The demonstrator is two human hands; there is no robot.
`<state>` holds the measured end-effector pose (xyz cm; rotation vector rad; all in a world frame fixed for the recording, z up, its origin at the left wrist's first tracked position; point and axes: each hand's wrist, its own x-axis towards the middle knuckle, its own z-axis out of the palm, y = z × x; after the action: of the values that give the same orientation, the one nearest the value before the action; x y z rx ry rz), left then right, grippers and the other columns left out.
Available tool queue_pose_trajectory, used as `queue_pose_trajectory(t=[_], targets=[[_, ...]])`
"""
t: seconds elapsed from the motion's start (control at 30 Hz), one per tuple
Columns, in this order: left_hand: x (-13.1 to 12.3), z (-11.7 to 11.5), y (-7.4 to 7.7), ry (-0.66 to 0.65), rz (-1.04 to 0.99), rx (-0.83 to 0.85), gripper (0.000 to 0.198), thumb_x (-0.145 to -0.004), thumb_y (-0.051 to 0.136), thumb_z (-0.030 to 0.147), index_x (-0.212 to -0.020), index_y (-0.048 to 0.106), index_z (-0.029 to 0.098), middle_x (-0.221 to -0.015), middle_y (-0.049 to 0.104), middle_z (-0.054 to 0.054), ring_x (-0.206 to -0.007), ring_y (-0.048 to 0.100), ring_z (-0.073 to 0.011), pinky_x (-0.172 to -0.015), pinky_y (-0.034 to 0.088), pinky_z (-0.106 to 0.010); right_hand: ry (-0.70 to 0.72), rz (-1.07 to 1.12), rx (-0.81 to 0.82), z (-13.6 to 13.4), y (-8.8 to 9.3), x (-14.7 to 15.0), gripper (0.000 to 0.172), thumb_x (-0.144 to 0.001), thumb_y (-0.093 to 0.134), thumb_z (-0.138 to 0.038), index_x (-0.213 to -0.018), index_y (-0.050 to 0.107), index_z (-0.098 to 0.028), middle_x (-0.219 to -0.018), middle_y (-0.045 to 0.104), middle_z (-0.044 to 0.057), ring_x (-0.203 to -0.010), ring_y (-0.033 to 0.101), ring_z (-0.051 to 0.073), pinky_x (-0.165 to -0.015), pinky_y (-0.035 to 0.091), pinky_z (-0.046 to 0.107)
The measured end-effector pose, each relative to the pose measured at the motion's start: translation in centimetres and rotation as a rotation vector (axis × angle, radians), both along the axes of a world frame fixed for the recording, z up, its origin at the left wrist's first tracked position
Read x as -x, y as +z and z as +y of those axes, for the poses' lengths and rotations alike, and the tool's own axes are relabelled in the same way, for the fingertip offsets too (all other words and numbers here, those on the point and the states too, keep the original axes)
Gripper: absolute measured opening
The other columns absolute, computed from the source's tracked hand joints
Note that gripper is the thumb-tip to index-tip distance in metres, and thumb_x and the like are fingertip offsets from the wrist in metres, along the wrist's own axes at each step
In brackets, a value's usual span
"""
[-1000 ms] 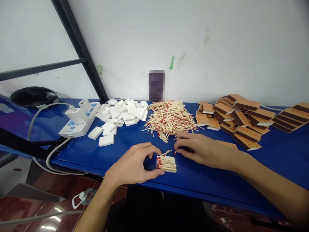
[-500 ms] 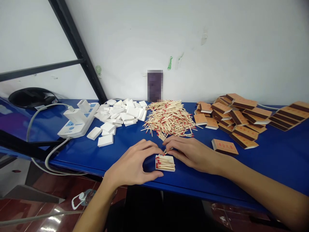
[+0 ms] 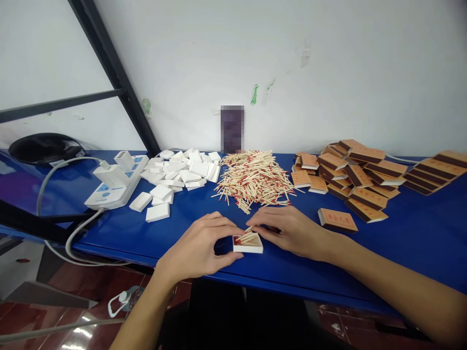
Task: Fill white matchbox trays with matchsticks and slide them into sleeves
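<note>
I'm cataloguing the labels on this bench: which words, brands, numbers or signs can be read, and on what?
"安全火柴" in red, on the lone matchbox; last character blurred, so a likely reading.
Heaped matchboxes: red print, too small to read.
Power strip: faint mark, too small to read.
Purple panel: pixelated, unreadable.
Open white tray: no print visible.

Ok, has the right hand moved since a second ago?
Yes: against the match pile, the right hand has shifted left, toward the left hand.

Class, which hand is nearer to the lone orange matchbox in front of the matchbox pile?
Right. The right hand is left of the lone orange matchbox; the left hand is farther left, at the white tray.
</note>
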<state>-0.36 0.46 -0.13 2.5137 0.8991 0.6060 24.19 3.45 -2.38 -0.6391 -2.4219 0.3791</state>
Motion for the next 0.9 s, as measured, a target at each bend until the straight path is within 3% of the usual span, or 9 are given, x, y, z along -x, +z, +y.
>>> queue_pose_trajectory(t=[0.23, 0.4, 0.6, 0.9], targets=[[0.0, -0.2, 0.0, 0.041, -0.007, -0.002, 0.03, -0.087, 0.069, 0.027, -0.116, 0.064, 0.023, -0.111, 0.069, 0.0, -0.102, 0.062, -0.0176, -0.102, 0.043, -0.035, -0.023, 0.071, -0.074, 0.3, 0.5, -0.2, 0.015, -0.093, 0.055, -0.013, -0.099, 0.066, -0.021, -0.089, 0.073, 0.003, -0.079, 0.066, 0.014, -0.071, 0.052, 0.026], [0.1, -0.4, -0.1, 0.12, -0.019, -0.025, 0.042, -0.079, 0.077, 0.036, -0.114, 0.06, 0.023, -0.11, 0.068, 0.0, -0.102, 0.062, -0.0193, -0.11, 0.035, -0.041, -0.038, 0.131, -0.096, -0.5, 1.4, -0.1, 0.012, -0.089, 0.06, -0.011, -0.091, 0.067, -0.02, -0.083, 0.072, 0.002, -0.076, 0.064, 0.014, -0.073, 0.051, 0.029], [-0.1, -0.3, 0.0, 0.155, -0.031, -0.056, 0.034, -0.076, 0.078, 0.042, -0.091, 0.058, 0.02, -0.09, 0.065, 0.002, -0.083, 0.059, -0.017, -0.096, 0.042, -0.038, 0.063, 0.097, -0.092, -1.9, 1.2, 1.2, 0.011, -0.089, 0.06, -0.012, -0.091, 0.068, -0.018, -0.083, 0.071, 0.004, -0.079, 0.061, 0.016, -0.075, 0.05, 0.031], [-0.1, 0.0, 0.0, 0.084, -0.032, -0.048, 0.023, -0.083, 0.074, 0.037, -0.09, 0.062, 0.02, -0.099, 0.066, -0.001, -0.092, 0.058, -0.0181, -0.092, 0.042, -0.035, 0.021, 0.02, 0.022, -2.1, 1.7, 1.8, 0.012, -0.092, 0.06, -0.015, -0.09, 0.071, -0.02, -0.079, 0.071, 0.001, -0.076, 0.057, 0.015, -0.075, 0.046, 0.031]])
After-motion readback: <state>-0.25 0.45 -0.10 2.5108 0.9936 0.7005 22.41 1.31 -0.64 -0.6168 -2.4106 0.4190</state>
